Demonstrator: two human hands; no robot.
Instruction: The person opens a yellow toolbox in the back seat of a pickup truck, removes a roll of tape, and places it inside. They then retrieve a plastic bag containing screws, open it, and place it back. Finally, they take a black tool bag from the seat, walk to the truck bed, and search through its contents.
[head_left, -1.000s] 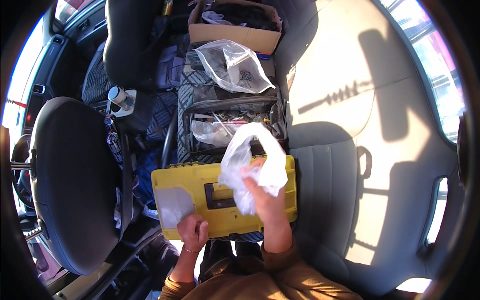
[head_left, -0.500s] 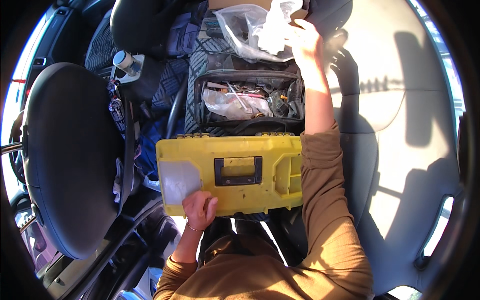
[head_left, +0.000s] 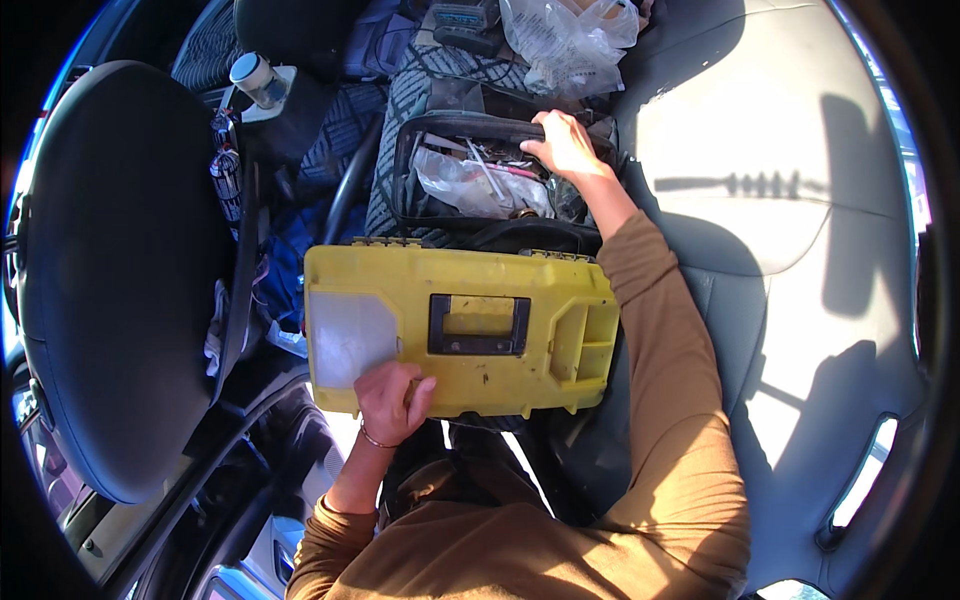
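My left hand (head_left: pixel 393 402) is curled over the near edge of a yellow toolbox lid (head_left: pixel 475 385), which has a black folding handle (head_left: pixel 479 325) and small compartments at its right. Beyond it stands an unzipped black tool bag (head_left: pixel 403 190). Inside lie a crumpled clear plastic bag (head_left: pixel 450 185), a thin white stick and mixed small items. My right hand (head_left: pixel 565 147) is over the tool bag's far right rim, thumb and fingers apart, and I see nothing held in it. A translucent white plastic bag (head_left: pixel 570 45) lies beyond, untouched.
All this is inside a vehicle. A black seat back (head_left: pixel 125 280) rises at the left, and a pale seat (head_left: pixel 740 130) spans the right. A white-capped jar (head_left: pixel 260 80) stands in a holder at the far left. A dark case (head_left: pixel 465 25) sits at the back.
My right hand has let go of the white plastic bag and come nearer, down to the tool bag's rim. The plastic bag now lies at the back. My left hand stays at the lid's edge.
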